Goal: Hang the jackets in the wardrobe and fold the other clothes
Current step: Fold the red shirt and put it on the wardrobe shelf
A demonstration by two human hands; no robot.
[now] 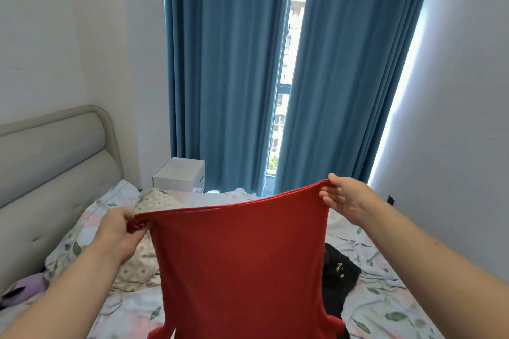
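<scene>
While one purple soft object (24,287) lies far left below the grey padded headboard (55,159), the left hand (118,231) pinches a bunched top corner of the single red knitted garment (242,264), stretched taut in the air above the floral-sheeted bed (385,297). Two blue curtains (220,63) hang behind. The right hand (347,198) pinches the other top corner. One black garment (337,275) lies on the bed at the red edge; its gold lettering is too small to read.
</scene>
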